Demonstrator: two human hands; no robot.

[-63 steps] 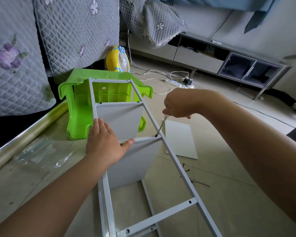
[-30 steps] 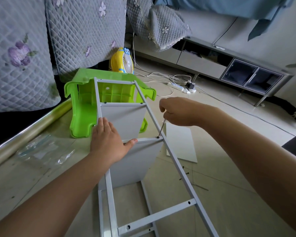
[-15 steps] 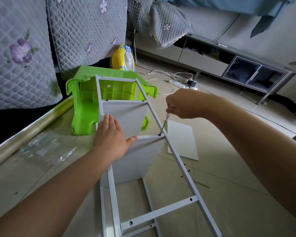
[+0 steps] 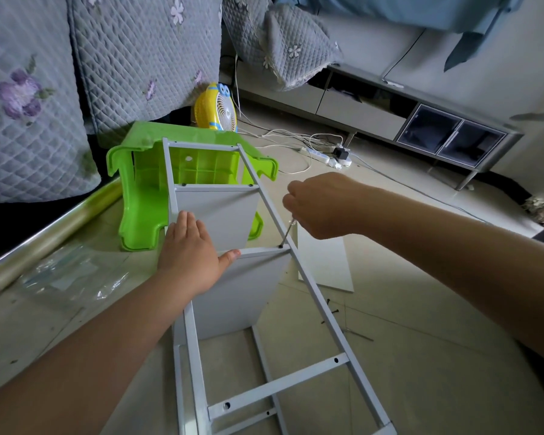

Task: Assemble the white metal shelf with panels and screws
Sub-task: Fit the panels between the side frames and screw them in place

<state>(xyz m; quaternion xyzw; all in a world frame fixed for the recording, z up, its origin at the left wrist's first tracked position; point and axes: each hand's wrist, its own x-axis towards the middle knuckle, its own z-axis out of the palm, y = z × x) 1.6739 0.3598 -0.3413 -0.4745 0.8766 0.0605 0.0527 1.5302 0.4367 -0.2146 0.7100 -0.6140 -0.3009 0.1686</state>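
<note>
white shelf frame point(image 4: 311, 287) unmoved; right hand point(image 4: 322, 204) still gripping screwdriver point(image 4: 287, 234).

A green plastic stool point(image 4: 145, 196) is seen tipped on its side at about 10 o'clock on the tiled floor point(image 4: 421, 324). A yellow cartoon fan point(image 4: 215, 109) is set just behind it, at 11 o'clock. Quilted grey covers with floral embroidery point(image 4: 76, 73) are draped across the upper left. A white power strip point(image 4: 322, 157) with tangled cables is found at 12 o'clock, and a low grey cabinet point(image 4: 421, 120) at 2 o'clock. Clear plastic bags point(image 4: 73, 274) are spread at 9 o'clock.
</note>
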